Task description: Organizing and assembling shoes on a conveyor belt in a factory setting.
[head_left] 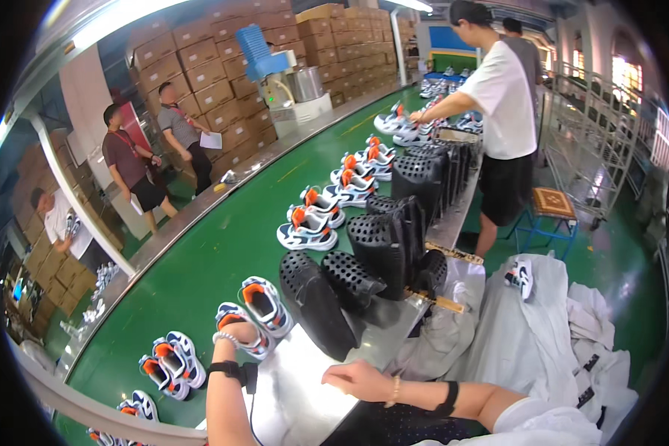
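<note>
At the near edge of the green conveyor belt (223,245), the left hand (234,332) gripped a light, soft white-and-orange sneaker (244,327) by its heel, while the right hand (357,380) rested loosely curled, empty, on the steel desk (290,394).

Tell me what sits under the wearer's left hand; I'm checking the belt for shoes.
Under the left hand lies a white, blue and orange sneaker on the green conveyor belt. The hand covers its rear part. Whether the grip has closed on it cannot be told.

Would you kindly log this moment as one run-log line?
left hand: on sneaker | right hand: resting on metal table edge | green conveyor: paired sneakers
</note>
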The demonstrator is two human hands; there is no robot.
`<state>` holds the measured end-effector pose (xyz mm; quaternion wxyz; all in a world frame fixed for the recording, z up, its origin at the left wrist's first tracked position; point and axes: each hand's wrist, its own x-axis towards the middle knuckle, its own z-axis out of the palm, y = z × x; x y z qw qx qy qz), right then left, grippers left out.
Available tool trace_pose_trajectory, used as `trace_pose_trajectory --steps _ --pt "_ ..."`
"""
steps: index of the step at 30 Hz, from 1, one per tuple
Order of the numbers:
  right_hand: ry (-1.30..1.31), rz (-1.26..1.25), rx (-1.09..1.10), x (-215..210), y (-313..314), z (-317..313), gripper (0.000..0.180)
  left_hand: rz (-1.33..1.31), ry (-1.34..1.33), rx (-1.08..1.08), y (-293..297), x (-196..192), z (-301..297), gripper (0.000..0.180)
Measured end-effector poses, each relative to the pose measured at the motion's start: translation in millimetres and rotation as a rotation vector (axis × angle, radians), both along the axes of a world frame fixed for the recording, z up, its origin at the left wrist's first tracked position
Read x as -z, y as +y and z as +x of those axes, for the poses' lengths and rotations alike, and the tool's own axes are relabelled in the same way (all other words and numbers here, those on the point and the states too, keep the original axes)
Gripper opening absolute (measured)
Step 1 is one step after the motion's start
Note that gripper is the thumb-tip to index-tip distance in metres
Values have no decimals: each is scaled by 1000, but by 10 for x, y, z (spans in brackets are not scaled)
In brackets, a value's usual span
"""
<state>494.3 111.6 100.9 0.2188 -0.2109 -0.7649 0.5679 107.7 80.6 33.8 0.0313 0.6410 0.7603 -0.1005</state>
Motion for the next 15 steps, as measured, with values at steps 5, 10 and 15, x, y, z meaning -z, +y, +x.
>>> trace_pose_trajectory --steps 5,10,15 --pt "381 626 299 -1294 592 551 14 63 48 -119 194 -378 198 21" --pt "-172 1188 707 -1709 1649 536 33 124 95 -294 187 -592 497 18" --pt "-633 1278 497 -1593 2029 528 43 1011 -218 -364 -226 -599 1014 29"
